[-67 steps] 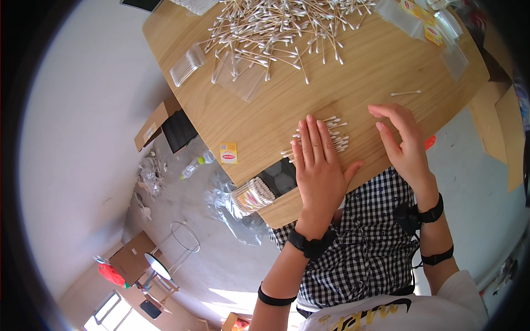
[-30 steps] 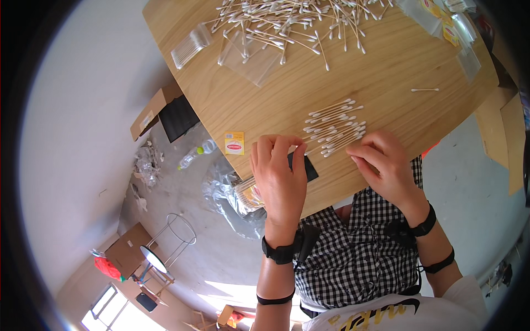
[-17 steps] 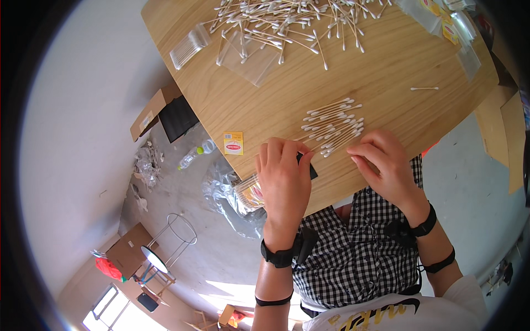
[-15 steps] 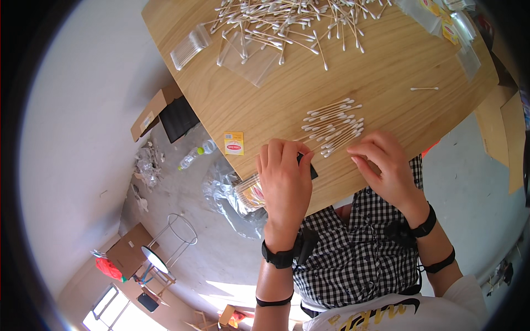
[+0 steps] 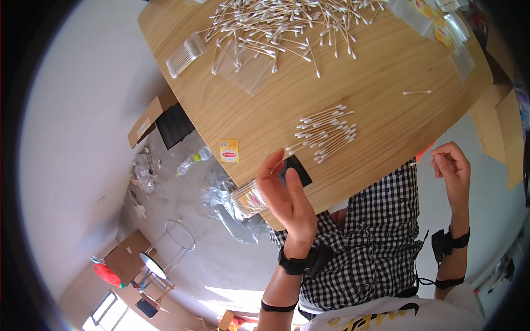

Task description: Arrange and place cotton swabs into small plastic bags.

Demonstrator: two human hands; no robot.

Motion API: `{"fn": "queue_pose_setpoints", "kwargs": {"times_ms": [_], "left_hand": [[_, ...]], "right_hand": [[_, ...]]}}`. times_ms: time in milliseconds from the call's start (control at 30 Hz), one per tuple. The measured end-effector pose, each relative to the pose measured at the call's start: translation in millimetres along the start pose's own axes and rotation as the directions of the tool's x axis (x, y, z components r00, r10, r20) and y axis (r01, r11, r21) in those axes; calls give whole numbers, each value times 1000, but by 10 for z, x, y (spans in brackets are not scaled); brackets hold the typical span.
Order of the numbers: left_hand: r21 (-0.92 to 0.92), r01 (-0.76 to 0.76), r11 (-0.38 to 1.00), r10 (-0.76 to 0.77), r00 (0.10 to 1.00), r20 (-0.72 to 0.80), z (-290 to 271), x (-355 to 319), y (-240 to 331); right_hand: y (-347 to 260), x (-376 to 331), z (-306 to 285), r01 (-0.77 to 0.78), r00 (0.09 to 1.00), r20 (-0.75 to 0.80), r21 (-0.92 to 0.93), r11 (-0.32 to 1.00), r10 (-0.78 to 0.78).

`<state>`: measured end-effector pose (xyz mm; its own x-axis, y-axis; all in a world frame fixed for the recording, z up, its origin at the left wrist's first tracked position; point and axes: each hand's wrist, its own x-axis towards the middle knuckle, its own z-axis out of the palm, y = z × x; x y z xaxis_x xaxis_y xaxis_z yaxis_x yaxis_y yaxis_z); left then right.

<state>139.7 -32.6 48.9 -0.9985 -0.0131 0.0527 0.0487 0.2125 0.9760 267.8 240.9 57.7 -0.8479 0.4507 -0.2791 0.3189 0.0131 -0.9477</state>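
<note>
Off the table's right front side, my right hand (image 5: 454, 166) is closed in a pinch on a cotton swab (image 5: 423, 161), whose white tip points left. My left hand (image 5: 287, 196) is raised over the front edge with thumb and fingers apart, holding nothing. Just beyond its thumb lies a small flat black object (image 5: 298, 170). A loose group of cotton swabs (image 5: 326, 132) lies roughly side by side near the middle of the table. Left of my left hand, a clear pack of swabs (image 5: 247, 198) with a yellow card rests at the edge.
A large swab heap (image 5: 276, 25) covers the far side of the wooden table (image 5: 221, 105). Clear bags (image 5: 243, 69), a filled swab pack (image 5: 186, 55) and a yellow card (image 5: 229, 150) lie leftward. One swab (image 5: 417, 92) lies apart. Bottles (image 5: 190, 163) are on the floor.
My right hand has moved right, away from the grouped swabs and off the table, with one swab in its fingers. My left hand has turned and spread, uncovering more of the black object.
</note>
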Motion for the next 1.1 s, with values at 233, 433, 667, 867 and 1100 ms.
{"fn": "queue_pose_setpoints", "kwargs": {"times_ms": [233,433,667,867,1100], "left_hand": [[-225,45,973,-52,998,-25,198,175,-119],[-350,8,937,-36,997,-75,296,216,-76],[-384,42,922,-16,997,70,422,216,-47],[-373,19,928,27,993,117,464,289,-60],[-336,28,941,14,992,122,479,485,22]], "right_hand": [[56,106,182,135,924,-244,-514,847,-295],[-32,655,1323,448,891,-161,148,882,-426],[-51,728,1659,409,908,-58,333,850,-414],[-111,745,1755,365,922,-17,367,856,-386],[-202,917,1630,383,907,47,327,864,-419]]}}
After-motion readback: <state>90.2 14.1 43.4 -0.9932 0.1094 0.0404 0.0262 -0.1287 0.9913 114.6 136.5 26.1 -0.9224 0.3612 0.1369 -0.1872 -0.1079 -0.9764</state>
